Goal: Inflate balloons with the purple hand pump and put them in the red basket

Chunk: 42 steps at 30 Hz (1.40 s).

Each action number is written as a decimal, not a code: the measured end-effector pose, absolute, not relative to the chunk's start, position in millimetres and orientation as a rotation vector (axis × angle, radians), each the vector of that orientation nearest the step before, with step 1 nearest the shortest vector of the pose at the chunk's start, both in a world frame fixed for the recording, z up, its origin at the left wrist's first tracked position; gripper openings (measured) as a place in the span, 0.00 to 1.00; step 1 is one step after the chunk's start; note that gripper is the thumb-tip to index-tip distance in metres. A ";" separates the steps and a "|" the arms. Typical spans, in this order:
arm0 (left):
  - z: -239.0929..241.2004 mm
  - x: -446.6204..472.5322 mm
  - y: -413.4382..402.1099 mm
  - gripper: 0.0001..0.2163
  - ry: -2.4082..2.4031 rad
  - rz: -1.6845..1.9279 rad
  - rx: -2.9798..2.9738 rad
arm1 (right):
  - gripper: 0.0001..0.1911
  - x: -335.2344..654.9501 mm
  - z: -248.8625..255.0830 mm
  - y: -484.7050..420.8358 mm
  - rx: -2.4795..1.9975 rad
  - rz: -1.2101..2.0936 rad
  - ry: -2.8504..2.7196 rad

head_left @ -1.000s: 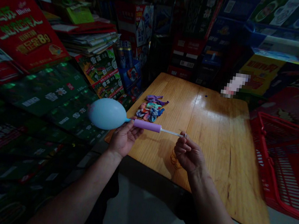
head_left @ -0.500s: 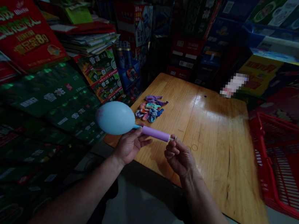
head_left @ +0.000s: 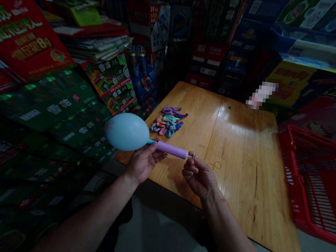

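Note:
A light blue balloon (head_left: pixel 127 131), partly inflated, sits on the nozzle of a small purple hand pump (head_left: pixel 171 149). My left hand (head_left: pixel 142 160) grips the pump barrel near the balloon's neck. My right hand (head_left: pixel 199 176) pinches the pump's plunger handle, which is pushed in against the barrel. Both hands hover over the near left corner of a wooden table (head_left: pixel 239 152). A small pile of flat coloured balloons (head_left: pixel 168 122) lies on the table just beyond the pump.
A red wire basket (head_left: pixel 318 183) stands right of the table. Stacked printed cartons (head_left: pixel 50 102) rise on the left and more boxes (head_left: pixel 215 45) fill the back. Grey floor (head_left: pixel 156 240) shows below the table edge. The room is dim.
The plunger, drawn out a second ago, is now pushed fully into the barrel. My right hand has moved left toward my left hand, and the balloon looks slightly fuller.

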<state>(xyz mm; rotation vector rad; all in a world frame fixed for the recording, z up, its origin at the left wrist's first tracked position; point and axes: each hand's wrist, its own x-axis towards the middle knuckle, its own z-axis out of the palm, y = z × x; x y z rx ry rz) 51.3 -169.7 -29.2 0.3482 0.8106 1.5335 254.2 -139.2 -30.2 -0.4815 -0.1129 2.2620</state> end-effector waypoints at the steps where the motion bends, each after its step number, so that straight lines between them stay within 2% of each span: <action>1: -29.1 50.3 -169.0 0.13 0.814 1.539 0.344 | 0.06 255.1 -29.5 -138.6 -0.480 2.265 -0.115; 8: -25.6 33.8 -163.6 0.12 0.829 1.647 0.298 | 0.06 271.0 -25.7 -128.1 -0.452 2.175 -0.134; 13: -28.9 45.5 -169.6 0.14 0.828 1.516 0.330 | 0.06 249.4 -31.9 -140.5 -0.501 2.267 -0.138; 21: -26.6 29.4 -162.1 0.11 0.829 1.646 0.314 | 0.06 273.0 -22.7 -126.8 -0.460 2.167 -0.140; 26: -29.9 47.1 -170.4 0.14 0.812 1.512 0.339 | 0.06 254.7 -30.8 -138.7 -0.499 2.251 -0.150; 34: -25.8 30.9 -162.1 0.11 0.815 1.628 0.304 | 0.06 274.9 -21.1 -126.0 -0.487 2.174 -0.140; 42: -28.7 47.5 -169.7 0.13 0.804 1.519 0.340 | 0.05 246.7 -30.4 -142.7 -0.467 2.270 -0.117</action>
